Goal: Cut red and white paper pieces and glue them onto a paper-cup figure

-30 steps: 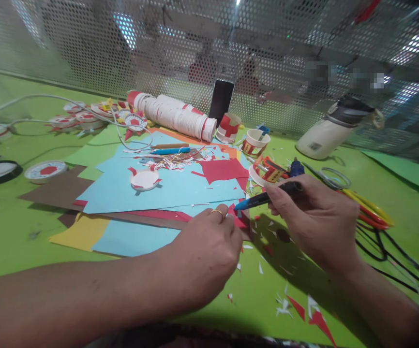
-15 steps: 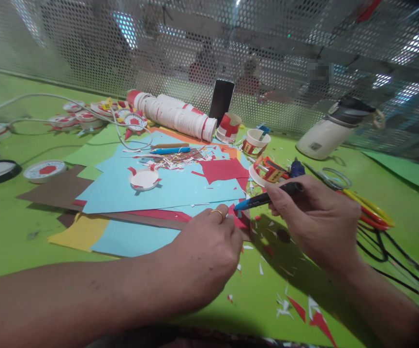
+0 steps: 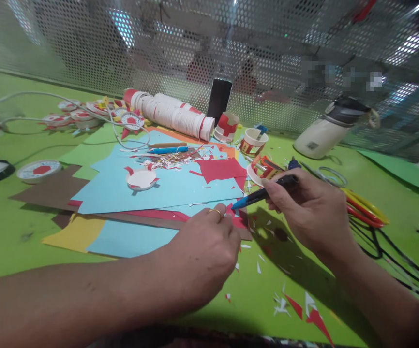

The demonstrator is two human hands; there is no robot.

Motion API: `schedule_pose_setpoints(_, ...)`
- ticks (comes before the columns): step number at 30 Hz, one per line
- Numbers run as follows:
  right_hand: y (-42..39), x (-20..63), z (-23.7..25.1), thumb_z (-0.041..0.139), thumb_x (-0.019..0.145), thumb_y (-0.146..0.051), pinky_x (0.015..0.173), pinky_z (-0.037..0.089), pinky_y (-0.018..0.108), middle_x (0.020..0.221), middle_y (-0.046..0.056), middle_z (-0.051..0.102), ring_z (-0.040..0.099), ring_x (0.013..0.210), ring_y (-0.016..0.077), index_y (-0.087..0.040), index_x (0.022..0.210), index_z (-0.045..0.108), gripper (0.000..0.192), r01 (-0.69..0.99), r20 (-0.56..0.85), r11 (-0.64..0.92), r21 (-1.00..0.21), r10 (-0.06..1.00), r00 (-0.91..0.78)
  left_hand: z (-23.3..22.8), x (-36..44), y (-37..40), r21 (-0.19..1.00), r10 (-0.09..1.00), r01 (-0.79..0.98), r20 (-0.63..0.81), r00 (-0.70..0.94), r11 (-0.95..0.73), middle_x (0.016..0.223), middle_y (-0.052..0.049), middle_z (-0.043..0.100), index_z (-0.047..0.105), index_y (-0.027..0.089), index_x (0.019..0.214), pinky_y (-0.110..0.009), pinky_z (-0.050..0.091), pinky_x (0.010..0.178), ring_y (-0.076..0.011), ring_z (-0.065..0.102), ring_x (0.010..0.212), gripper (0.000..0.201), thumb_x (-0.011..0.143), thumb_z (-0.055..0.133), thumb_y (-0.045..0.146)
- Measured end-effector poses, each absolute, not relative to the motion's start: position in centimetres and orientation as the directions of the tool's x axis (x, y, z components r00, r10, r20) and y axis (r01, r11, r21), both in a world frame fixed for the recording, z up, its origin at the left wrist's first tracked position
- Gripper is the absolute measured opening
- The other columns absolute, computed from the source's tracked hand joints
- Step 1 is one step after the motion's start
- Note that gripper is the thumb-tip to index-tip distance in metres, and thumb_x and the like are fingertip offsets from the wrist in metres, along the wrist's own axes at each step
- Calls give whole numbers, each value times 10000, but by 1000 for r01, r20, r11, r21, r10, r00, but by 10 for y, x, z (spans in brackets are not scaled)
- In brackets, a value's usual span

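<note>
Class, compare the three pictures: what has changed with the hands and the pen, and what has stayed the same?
Almost nothing. The whole view shifts slightly, so the camera moved. The right hand still grips the pen, tip at the red paper piece that the left hand keeps pinned. Nothing was picked up or released.

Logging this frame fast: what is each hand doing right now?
Left hand: closed, pinching a small red paper piece.
Right hand: closed on a blue-tipped pen, tip at the red piece.
</note>
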State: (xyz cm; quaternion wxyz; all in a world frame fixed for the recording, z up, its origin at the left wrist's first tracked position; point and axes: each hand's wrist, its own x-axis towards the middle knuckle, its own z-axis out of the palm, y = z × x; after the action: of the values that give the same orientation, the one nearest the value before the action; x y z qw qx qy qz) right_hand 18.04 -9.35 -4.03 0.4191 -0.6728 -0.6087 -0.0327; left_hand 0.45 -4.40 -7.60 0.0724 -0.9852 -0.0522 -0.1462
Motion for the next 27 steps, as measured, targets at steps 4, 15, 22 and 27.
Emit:
schedule_pose_setpoints(4,-94,181,-41,608,808,-318,458,386,222,536,-39,540,481,458,93,-179,724,595,163,842,551,103,-529,797,249,-77,5,-44,-147,59,103,279,959,-984,701,-78,578,565,134,774,-429,375,755,-203,486,621,98,779,469,152)
schedule_pose_setpoints(15,-100,178,-37,603,814,-247,468,374,213,579,-41,552,481,470,85,-192,730,580,103,876,563,163,-455,814,141,-78,4,-44,-138,72,114,278,958,-984,714,-75,561,554,141,804,-406,353,643,-216,466,625,88,781,475,174)
schedule_pose_setpoints(22,-102,174,-44,600,811,-331,484,347,243,546,-43,469,416,466,100,-207,681,537,190,914,654,122,-387,735,179,-78,4,-44,-120,88,125,273,958,-985,710,-78,557,544,145,800,-406,348,643,-212,467,637,76,791,477,179)
schedule_pose_setpoints(27,-101,173,-46,607,803,-344,460,329,240,510,-53,434,400,437,94,-208,638,523,230,921,671,111,-373,717,185,-81,4,-45,-133,96,140,292,952,-981,718,-79,560,546,143,800,-407,349,663,-208,470,651,67,791,487,175)
